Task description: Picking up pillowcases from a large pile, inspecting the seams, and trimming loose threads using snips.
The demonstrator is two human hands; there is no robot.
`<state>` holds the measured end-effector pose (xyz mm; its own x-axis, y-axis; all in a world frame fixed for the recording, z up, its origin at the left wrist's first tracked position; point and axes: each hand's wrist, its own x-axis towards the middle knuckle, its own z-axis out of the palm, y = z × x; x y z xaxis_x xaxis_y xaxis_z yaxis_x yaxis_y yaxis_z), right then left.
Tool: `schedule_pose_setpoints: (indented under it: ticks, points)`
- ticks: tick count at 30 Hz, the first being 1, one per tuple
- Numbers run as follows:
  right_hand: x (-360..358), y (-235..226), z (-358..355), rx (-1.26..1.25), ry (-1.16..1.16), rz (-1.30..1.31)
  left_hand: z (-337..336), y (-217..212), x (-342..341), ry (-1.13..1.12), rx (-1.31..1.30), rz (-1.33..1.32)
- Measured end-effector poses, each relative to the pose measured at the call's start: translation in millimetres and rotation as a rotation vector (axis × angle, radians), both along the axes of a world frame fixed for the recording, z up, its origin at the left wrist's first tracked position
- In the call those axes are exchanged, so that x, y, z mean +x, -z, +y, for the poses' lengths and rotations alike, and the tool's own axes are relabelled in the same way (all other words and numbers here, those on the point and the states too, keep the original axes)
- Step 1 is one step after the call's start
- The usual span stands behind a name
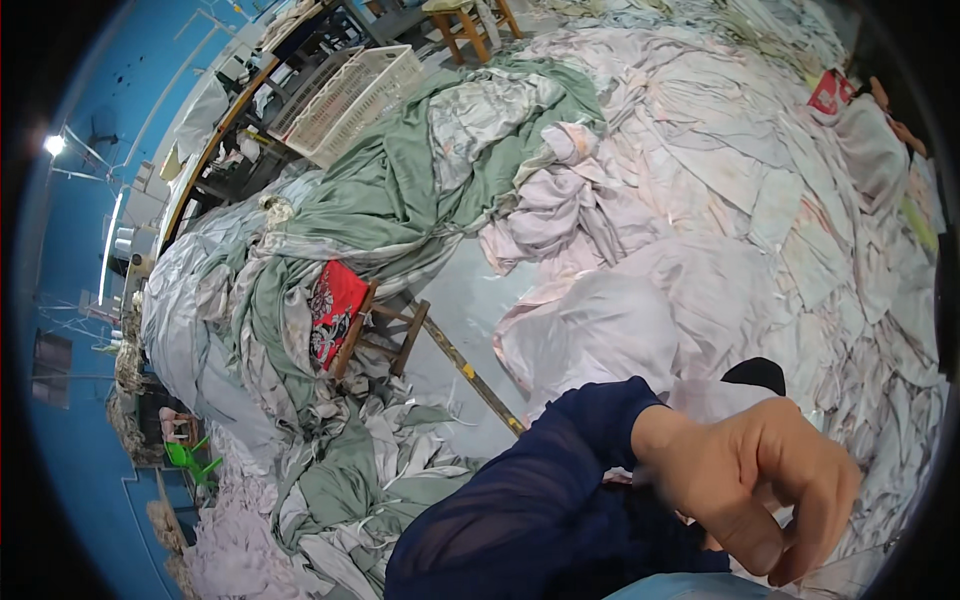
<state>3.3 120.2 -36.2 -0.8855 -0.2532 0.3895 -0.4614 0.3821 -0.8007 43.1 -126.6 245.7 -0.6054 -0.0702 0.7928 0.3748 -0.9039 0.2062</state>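
Observation:
My left hand, in a sheer navy sleeve, reaches across from the lower middle to the right. Its fingers curl down, with thumb and forefinger tips close together; whatever they hold, if anything, does not show. Just under it, at the bottom edge, lies a smooth light blue surface. A sliver of skin shows beneath the wrist, too little to tell what it belongs to. My right hand cannot be made out. Beyond the wrist are crumpled whitish-pink cloth and a rounded black thing.
Heaps of pale fabric and green cloth cover much of the floor. A wooden stool with a red patterned cover and a worn strip lie left of centre. Farther back are a plastic crate, another stool and a workbench.

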Motion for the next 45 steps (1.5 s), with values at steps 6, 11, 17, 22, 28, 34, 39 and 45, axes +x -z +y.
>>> schedule_pose_setpoints:
  ticks: [6, 11, 17, 22, 28, 34, 39, 45]
  points:
    - [-0.7, 0.2, 3.2, -0.008, -0.003, -0.02, 9.3, -3.4, 2.3, 0.105, -0.037, -0.059]
    - [-0.8, 1.5, 5.3, -0.016, -0.006, -0.025, 10.1, 2.4, -5.6, 0.109, -0.174, 0.103]
    - [-2.0, 1.4, 8.2, -0.04, 0.009, -0.017, 61.3, 13.6, -16.9, 0.006, 0.181, 0.265]
    - [1.9, -2.6, 12.1, -0.047, 0.008, -0.021, 78.8, 15.8, -11.8, -0.032, 0.148, 0.29]
    - [5.0, -11.8, 8.8, -0.035, 0.037, -0.015, 99.8, 5.9, -8.8, -0.053, 0.146, 0.359]
    - [5.7, -23.3, 4.9, -0.057, 0.01, 0.013, 117.7, 0.6, 3.0, 0.075, 0.122, 0.304]
    - [7.7, -25.3, 5.9, -0.048, 0.015, -0.014, 143.2, -9.0, -7.1, 0.167, 0.195, 0.429]
    - [7.9, -28.2, 6.0, -0.063, 0.01, 0.007, 155.3, -8.4, 10.6, 0.328, 0.156, 0.316]
